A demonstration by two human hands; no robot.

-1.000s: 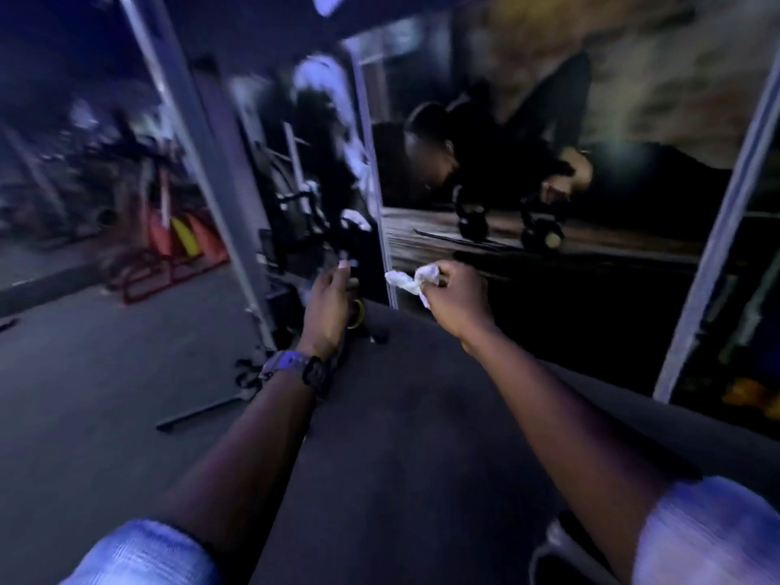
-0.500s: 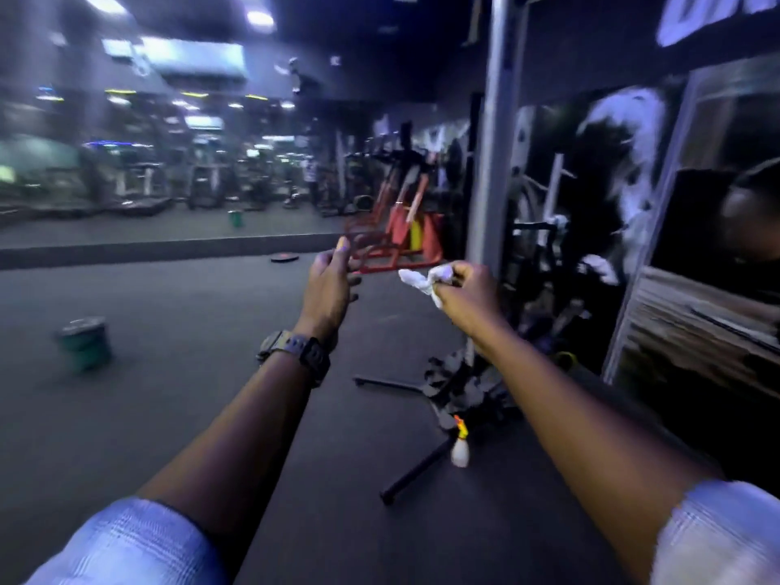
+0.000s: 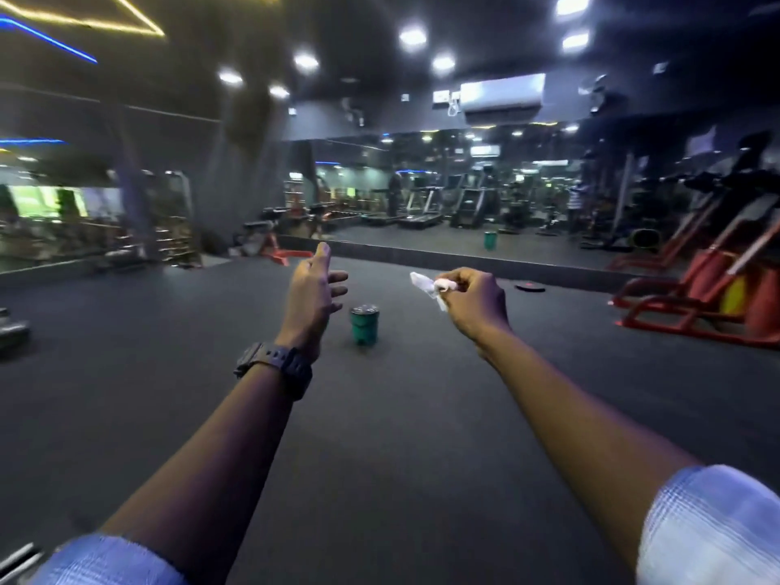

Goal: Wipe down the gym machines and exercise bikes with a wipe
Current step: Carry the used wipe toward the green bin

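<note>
wipe (image 3: 427, 287) crumpled, centre-right of frame, pinched in right hand (image 3: 475, 304) | left hand (image 3: 313, 295) empty, fingers loosely spread | green bin (image 3: 364, 325) on floor between the hands | red machines (image 3: 713, 285) at right edge

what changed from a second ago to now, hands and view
The view swung left, away from the wall poster and metal post, out to the open gym floor; the green bin, earlier far left, now stands between the hands. Nothing was taken or let go. The right hand still pinches the white wipe, and the left hand stays open and empty, both held out in front.
</note>
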